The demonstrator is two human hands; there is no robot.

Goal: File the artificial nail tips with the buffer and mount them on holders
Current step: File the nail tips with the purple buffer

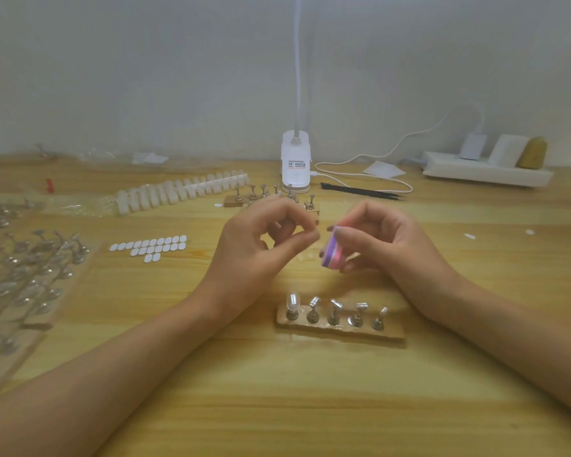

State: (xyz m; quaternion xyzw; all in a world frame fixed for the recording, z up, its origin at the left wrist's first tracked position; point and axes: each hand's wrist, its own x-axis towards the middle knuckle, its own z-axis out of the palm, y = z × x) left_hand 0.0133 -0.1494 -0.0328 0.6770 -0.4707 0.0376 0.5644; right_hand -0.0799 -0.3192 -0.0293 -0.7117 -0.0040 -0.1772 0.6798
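1. Where the wooden table (310, 390) runs off to the far left, many loose metal nail holders (30, 268) lie on clear plastic, with a strip of white nail tips (178, 192) further back.
2. A sheet of white adhesive tabs (150, 246) lies just right of those holders.
3. The left hand (261, 249) is raised, thumb and forefinger pinched together; whether a nail tip sits between them is too small to tell.
4. The right hand (383, 245) grips a pink-and-purple buffer block (333, 247), its end just beside the left fingertips.
5. Below both hands, a wooden base (340, 331) carries five upright holders; the leftmost bears a clear nail tip (292, 301).
6. Behind stand a white lamp base (295, 159) and, rightward, a white power strip (485, 173).
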